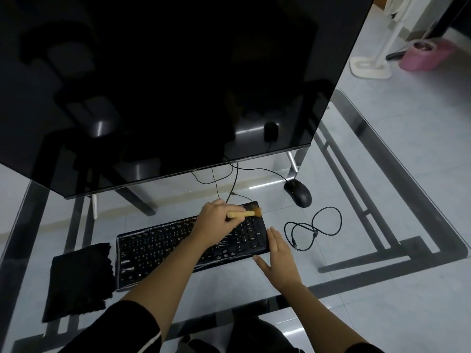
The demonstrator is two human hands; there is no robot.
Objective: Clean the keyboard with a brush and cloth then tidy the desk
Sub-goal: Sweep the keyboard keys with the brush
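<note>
— While the brush [244, 214] is gripped in the left hand [216, 220], where is it applied?
— Head view: the keyboard's [163, 248] far right corner; the right hand [277, 258], laid flat and empty, steadies it. The cloth [79, 278] is kept beside it on the table [382, 296].

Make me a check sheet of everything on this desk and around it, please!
Surface: glass desk, floor tiles visible through it.
Job's things: black keyboard; brush at its far right corner; black cloth lying left of the keyboard.
Clutter: nothing seen.
Hands: left hand holds the brush; right hand flat, open, at the keyboard's right end.
Cables: loose looped cable right of keyboard; mouse wired.
Surroundings: dark monitor; pink bucket on floor.
</note>
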